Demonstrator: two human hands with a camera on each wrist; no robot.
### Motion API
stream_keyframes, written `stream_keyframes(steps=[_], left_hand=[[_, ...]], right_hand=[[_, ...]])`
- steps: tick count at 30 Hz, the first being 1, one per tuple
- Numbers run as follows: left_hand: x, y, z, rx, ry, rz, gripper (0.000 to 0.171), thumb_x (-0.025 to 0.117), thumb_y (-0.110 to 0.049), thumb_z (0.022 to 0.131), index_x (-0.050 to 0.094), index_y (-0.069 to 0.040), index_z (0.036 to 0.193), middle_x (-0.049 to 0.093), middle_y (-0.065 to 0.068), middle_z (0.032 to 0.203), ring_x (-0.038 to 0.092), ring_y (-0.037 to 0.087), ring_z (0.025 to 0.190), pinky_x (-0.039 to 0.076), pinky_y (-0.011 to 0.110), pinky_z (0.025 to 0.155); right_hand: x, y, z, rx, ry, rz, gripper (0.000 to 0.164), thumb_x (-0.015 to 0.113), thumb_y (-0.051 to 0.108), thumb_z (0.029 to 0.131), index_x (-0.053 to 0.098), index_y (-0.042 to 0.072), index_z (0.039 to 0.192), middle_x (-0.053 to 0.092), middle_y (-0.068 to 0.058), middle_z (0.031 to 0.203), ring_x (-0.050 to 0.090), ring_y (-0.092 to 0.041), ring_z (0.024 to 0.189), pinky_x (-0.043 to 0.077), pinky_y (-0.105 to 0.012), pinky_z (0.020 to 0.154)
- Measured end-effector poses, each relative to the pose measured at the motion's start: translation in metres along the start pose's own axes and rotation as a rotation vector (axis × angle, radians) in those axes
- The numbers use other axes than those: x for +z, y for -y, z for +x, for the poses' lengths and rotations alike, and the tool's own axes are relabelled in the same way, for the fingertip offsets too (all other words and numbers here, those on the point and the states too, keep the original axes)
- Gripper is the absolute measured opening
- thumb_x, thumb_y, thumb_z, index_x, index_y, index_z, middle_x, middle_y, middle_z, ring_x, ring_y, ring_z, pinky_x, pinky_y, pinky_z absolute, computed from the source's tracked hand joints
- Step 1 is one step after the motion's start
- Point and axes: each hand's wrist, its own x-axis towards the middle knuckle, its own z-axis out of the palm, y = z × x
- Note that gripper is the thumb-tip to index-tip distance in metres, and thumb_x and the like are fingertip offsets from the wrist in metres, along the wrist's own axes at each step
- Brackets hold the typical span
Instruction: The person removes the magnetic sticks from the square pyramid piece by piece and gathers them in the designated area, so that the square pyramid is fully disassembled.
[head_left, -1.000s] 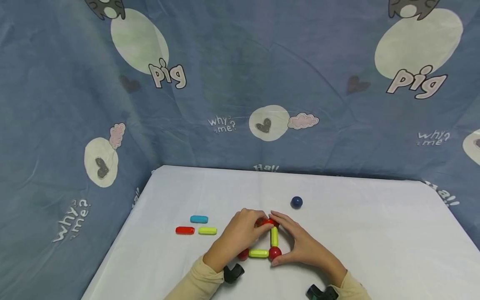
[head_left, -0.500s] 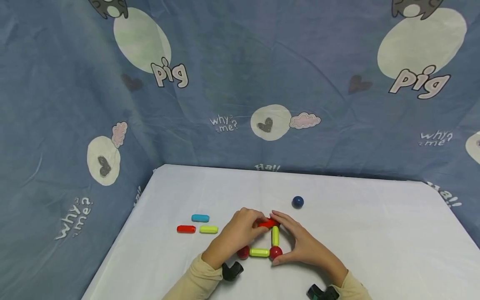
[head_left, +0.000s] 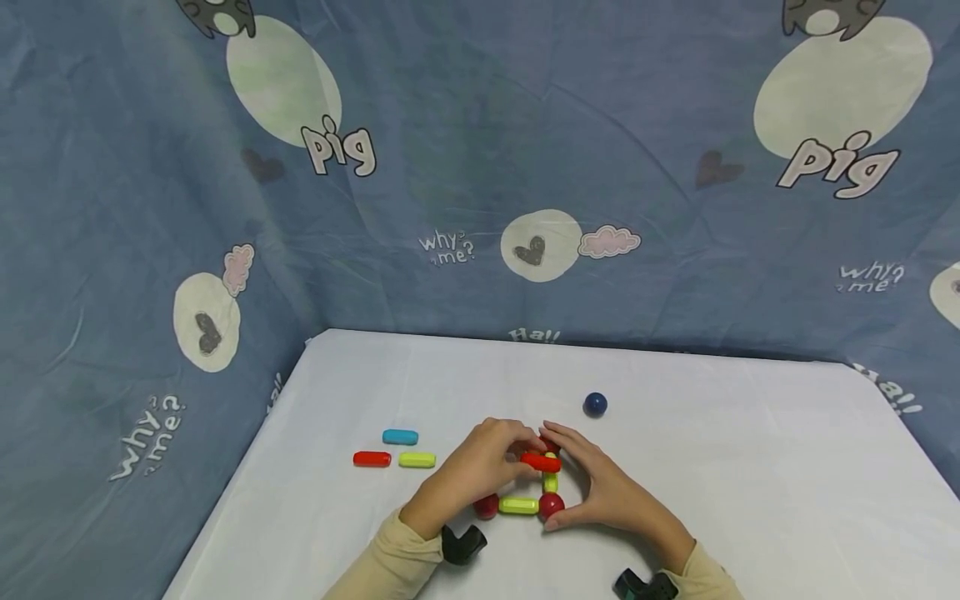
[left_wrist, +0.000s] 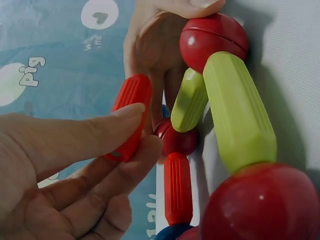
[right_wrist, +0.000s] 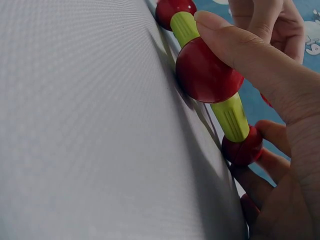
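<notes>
My left hand [head_left: 483, 462] pinches a red rod [left_wrist: 132, 115] between thumb and index finger, raised over the near part of a ball-and-rod frame. In the left wrist view that frame has two yellow-green rods [left_wrist: 240, 112], red balls [left_wrist: 214, 42], and a second red rod [left_wrist: 178, 190] leading to a partly seen blue ball [left_wrist: 174, 232]. My right hand [head_left: 618, 492] spans the frame's right side. Its thumb presses the near red ball [right_wrist: 207, 72], and its fingers touch the far red ball [right_wrist: 243, 147]. In the head view, my left hand hides the frame's far left part.
Left of the frame lie a blue rod [head_left: 401, 437], a red rod [head_left: 372, 459] and a yellow-green rod [head_left: 417, 460]. A dark blue ball [head_left: 595, 405] sits beyond my hands on the white table [head_left: 750, 467]. A printed cloth [head_left: 480, 167] hangs behind.
The pinched red rod has come away from the far red ball, towards me, and now overlaps the right yellow-green rod in view. My right hand stays in place.
</notes>
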Motion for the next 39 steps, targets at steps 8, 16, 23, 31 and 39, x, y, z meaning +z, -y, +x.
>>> stream_keyframes(steps=[8, 16, 23, 31, 39], left_hand=[[-0.001, 0.006, -0.009, -0.013, 0.005, -0.006, 0.019, 0.082, -0.019, 0.089, 0.081, -0.021, 0.108, 0.075, -0.010, 0.108, 0.063, 0.012, 0.102, 0.051, 0.037, 0.095], [-0.011, 0.029, -0.037, -0.001, -0.080, -0.008, 0.020, 0.083, -0.016, 0.087, 0.080, -0.024, 0.105, 0.073, -0.014, 0.100, 0.061, 0.009, 0.098, 0.051, 0.032, 0.088], [-0.023, 0.052, -0.066, -0.035, -0.159, 0.028, 0.022, 0.085, -0.009, 0.083, 0.081, -0.022, 0.100, 0.073, -0.015, 0.096, 0.060, 0.007, 0.094, 0.051, 0.028, 0.083], [-0.041, 0.071, -0.091, -0.192, -0.219, 0.084, 0.027, 0.088, -0.003, 0.078, 0.078, -0.025, 0.090, 0.073, -0.012, 0.097, 0.062, 0.010, 0.101, 0.055, 0.039, 0.090], [-0.057, 0.080, -0.104, -0.301, -0.228, 0.157, 0.030, 0.090, 0.002, 0.072, 0.074, -0.022, 0.081, 0.069, -0.006, 0.088, 0.058, 0.012, 0.084, 0.051, 0.036, 0.078]], right_hand=[[0.000, 0.001, -0.001, 0.001, 0.002, 0.001, 0.110, 0.094, 0.052, 0.068, 0.040, 0.023, 0.159, 0.034, -0.001, 0.169, 0.032, -0.037, 0.155, 0.032, -0.072, 0.115], [0.001, 0.001, -0.001, 0.031, 0.010, -0.006, 0.111, 0.094, 0.054, 0.067, 0.039, 0.024, 0.160, 0.033, 0.001, 0.169, 0.031, -0.037, 0.156, 0.033, -0.071, 0.115], [0.000, 0.001, 0.000, 0.025, 0.005, -0.007, 0.112, 0.094, 0.055, 0.066, 0.040, 0.024, 0.159, 0.034, 0.000, 0.168, 0.031, -0.035, 0.156, 0.033, -0.069, 0.116], [-0.001, 0.001, 0.001, 0.017, 0.001, -0.008, 0.112, 0.094, 0.054, 0.066, 0.040, 0.024, 0.159, 0.034, -0.002, 0.168, 0.031, -0.035, 0.156, 0.033, -0.069, 0.117], [0.000, 0.002, 0.001, 0.028, 0.006, -0.008, 0.112, 0.094, 0.054, 0.066, 0.040, 0.024, 0.159, 0.034, -0.002, 0.169, 0.030, -0.035, 0.156, 0.032, -0.069, 0.117]])
